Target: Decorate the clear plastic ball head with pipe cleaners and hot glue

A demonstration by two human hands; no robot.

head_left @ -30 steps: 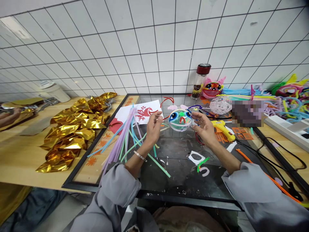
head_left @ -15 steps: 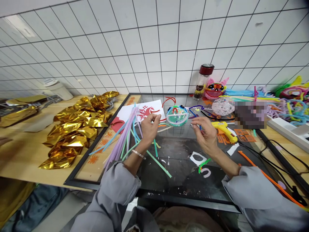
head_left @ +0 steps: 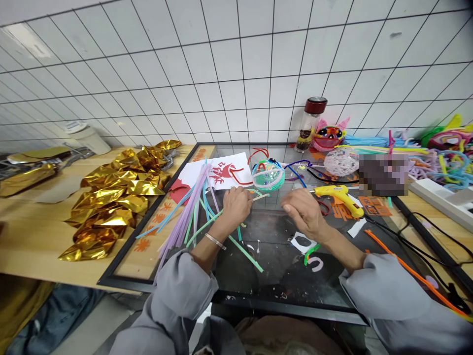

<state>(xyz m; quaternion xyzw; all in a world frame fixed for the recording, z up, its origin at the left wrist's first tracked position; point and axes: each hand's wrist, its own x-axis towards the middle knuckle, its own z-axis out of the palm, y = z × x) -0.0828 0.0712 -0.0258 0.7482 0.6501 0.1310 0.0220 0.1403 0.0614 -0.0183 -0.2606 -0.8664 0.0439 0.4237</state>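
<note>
A clear plastic ball wrapped in coloured pipe cleaners (head_left: 268, 176) rests on the glass work board (head_left: 273, 256), just beyond both hands. My left hand (head_left: 236, 206) lies low over the board with fingers curled, pinching a pale pipe cleaner (head_left: 260, 196) at the edge of a fan of loose pipe cleaners (head_left: 192, 212). My right hand (head_left: 303, 213) hovers palm down to the right, fingers curled inward; what it holds, if anything, is hidden. A yellow glue gun (head_left: 338, 195) lies just right of it.
Crumpled gold foil (head_left: 118, 192) covers the wooden table at the left. White paper with a red cutout (head_left: 218, 173) lies behind the left hand. A red-lidded jar (head_left: 310, 123), a pink mask, piled pipe cleaners (head_left: 436, 153) and black cables (head_left: 424, 241) fill the right.
The decorated ball went from being held up between both hands to resting on the board. Both hands dropped down toward me, and the left now pinches a pipe cleaner.
</note>
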